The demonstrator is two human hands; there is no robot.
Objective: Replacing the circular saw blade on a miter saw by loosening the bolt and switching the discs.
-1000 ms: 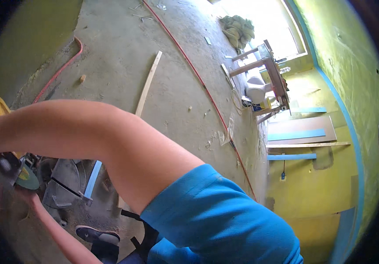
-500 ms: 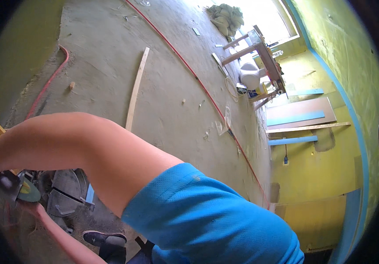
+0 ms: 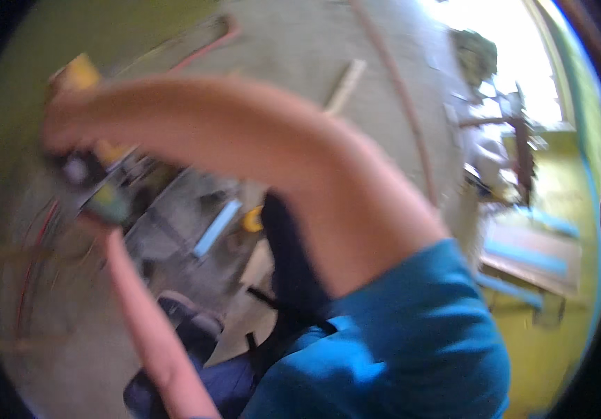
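Note:
Motion blurs the head view. My right hand (image 3: 63,119) reaches across from the right and is closed on a yellow and black power tool (image 3: 83,68) at the upper left. Below it, my left hand (image 3: 96,225) touches the underside of the tool's rounded green part (image 3: 110,204), its fingers hidden or smeared. Beside the tool are dark grey metal parts (image 3: 168,213) of what looks like a saw base, and a short light-blue strip (image 3: 217,227) lies just right of them.
A wooden plank (image 3: 344,87) and red hose (image 3: 409,105) lie on the concrete floor. My dark-clad leg (image 3: 286,258) is near a small yellow object (image 3: 251,219). A cluttered bench (image 3: 522,157) and green heap (image 3: 473,56) stand by the window, boards (image 3: 531,251) against the yellow wall.
The view has swung and blurred. My arms and the power tool now appear higher and farther right, and my leg and the small yellow object have come into sight.

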